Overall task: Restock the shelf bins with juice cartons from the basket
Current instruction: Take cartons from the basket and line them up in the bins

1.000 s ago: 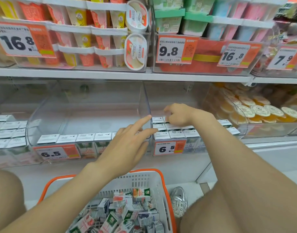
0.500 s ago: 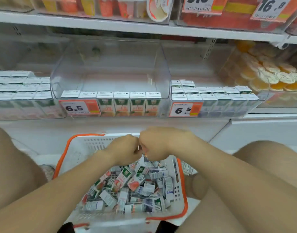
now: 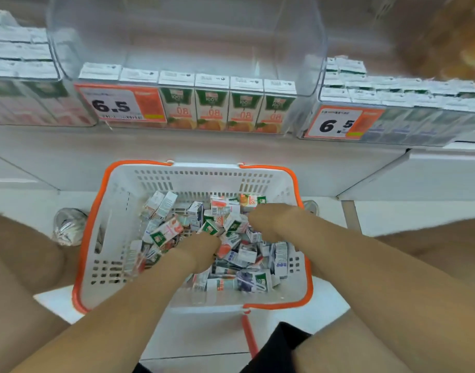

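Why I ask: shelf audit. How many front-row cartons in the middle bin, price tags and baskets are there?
Front-row cartons: 6
Price tags: 2
Basket: 1
Total: 9

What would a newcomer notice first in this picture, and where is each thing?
In the middle sits a white basket with an orange rim, holding a jumbled heap of small juice cartons; the left hand and right hand both reach into the heap. Above, on the shelf, a clear bin holds only one front row of cartons beside an orange 6.5 price tag.
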